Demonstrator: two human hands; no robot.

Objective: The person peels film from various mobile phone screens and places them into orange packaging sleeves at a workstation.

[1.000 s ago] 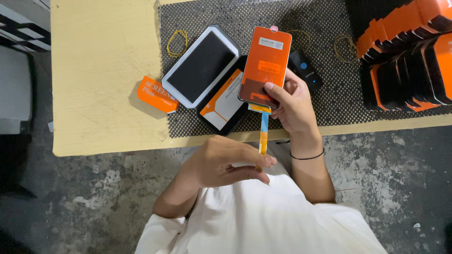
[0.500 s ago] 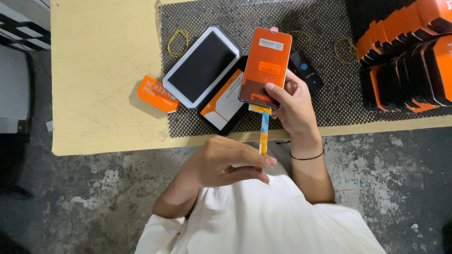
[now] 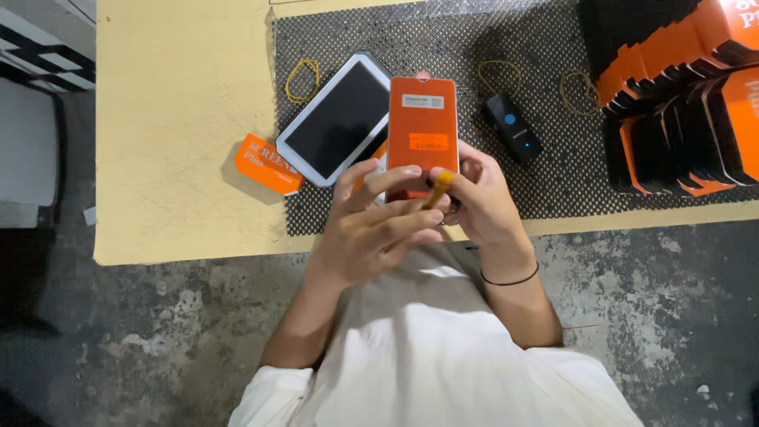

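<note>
Slippage is the main worry: the flat orange cardboard retail box (image 3: 422, 130) is held upright above the near edge of the pale yellow table (image 3: 182, 158), pinched only at its lower end, so most of its length stands unsupported. The right hand (image 3: 482, 198) is closed round the lower right corner, and the left hand (image 3: 375, 229) has its fingers curled over the bottom edge, where a narrow yellow-orange strip (image 3: 439, 188) sits between the fingertips of both hands; which hand actually grips that strip I cannot tell. If the strip is tugged hard while the box is held so lightly, the box could twist out and drop onto the white tablet with a dark screen (image 3: 340, 119) lying just behind it on the black mesh mat (image 3: 443, 39), or fall off the near edge to the concrete floor. A small black device with a blue dot (image 3: 514, 128) lies close to the right and could be knocked.
</note>
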